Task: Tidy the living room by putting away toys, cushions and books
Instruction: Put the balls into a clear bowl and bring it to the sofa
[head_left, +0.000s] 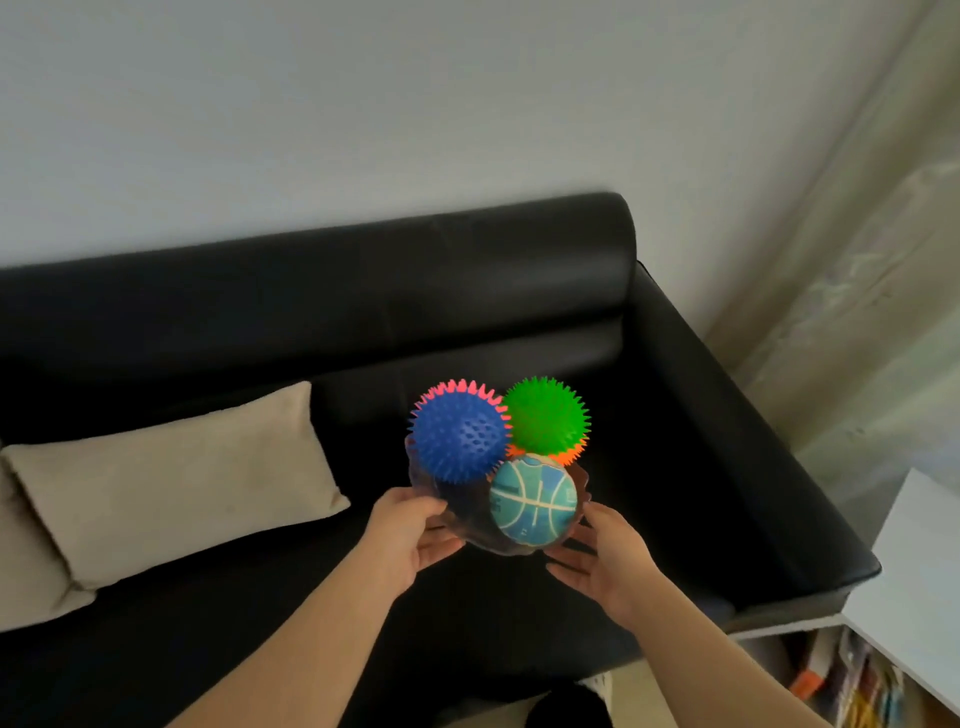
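I see a blue spiky ball (460, 434) and a green spiky ball (545, 414). The mini basketball (533, 500) is teal with pale lines. The sofa (519, 291) is black, its cushion (171, 480) beige.

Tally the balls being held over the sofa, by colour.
Blue spiky ball: 1
Green spiky ball: 1
Pink spiky ball, mostly hidden: 1
Orange spiky ball, mostly hidden: 1
Teal basketball: 1
Total: 5

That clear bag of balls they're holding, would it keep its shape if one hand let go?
Probably not. The clear bag looks thin and crumpled, so it likely sags. The blue spiky ball and green spiky ball sit above its rim and might tumble out. Left hand and right hand both cup it from below, which suggests it needs support.
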